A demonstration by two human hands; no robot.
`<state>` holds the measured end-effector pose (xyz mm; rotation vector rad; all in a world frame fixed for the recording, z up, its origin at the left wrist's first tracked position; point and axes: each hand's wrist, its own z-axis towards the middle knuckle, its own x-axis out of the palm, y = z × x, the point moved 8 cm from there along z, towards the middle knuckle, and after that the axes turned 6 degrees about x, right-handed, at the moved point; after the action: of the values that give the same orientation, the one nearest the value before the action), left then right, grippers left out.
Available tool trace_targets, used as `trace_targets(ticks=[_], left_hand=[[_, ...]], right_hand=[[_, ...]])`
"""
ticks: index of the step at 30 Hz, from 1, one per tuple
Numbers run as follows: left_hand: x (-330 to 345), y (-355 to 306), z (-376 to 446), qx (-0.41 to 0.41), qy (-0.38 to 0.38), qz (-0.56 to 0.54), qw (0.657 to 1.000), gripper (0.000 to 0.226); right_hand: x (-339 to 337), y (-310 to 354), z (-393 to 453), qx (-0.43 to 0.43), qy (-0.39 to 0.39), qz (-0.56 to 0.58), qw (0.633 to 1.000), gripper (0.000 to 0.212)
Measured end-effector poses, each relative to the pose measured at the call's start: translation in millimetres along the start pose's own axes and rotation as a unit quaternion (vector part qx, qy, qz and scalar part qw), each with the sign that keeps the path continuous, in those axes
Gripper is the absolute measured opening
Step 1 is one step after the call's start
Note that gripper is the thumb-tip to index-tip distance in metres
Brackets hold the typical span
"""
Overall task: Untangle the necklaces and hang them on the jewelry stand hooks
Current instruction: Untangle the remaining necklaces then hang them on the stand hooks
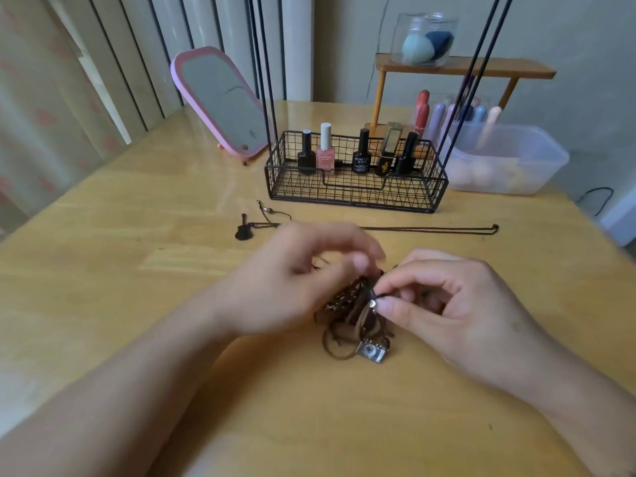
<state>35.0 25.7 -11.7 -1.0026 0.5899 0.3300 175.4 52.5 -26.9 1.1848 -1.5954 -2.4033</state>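
A tangle of brown cord necklaces (347, 321) lies on the wooden table, with a small silver camera pendant (372, 351) at its near edge. My right hand (457, 304) pinches a thin dark cord with a small silver bead at the tangle's top right. My left hand (296, 277) is blurred; it hovers over the tangle's left side with curled fingers touching the cords. A separate black chain (430, 229) lies stretched out behind, ending in a black guitar pendant (243, 230). The black jewelry stand (356, 187) has a wire basket base and thin uprights; its hooks are out of frame.
Nail polish bottles (325, 153) stand in the stand's basket. A pink mirror (220, 101) leans at the back left. A clear plastic tub (509, 160), lipsticks and a small wooden shelf (464, 68) with a sponge jar sit at the back right.
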Motion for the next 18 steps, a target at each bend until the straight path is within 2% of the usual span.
trace_targets(ticks=[2,9,18], left_hand=[[14,1,-2,0.009,0.062,-0.009,0.998,0.013],[8,3,-1,0.032,0.048,0.006,0.998,0.008],[9,12,-4,-0.032,0.038,-0.087,0.995,0.011]], right_hand=[[-1,-1,0,-0.004,-0.005,0.005,1.000,0.008],[-1,1,-1,-0.031,-0.009,-0.024,0.999,0.005],[-9,11,-4,-0.088,-0.052,-0.070,0.992,0.009]])
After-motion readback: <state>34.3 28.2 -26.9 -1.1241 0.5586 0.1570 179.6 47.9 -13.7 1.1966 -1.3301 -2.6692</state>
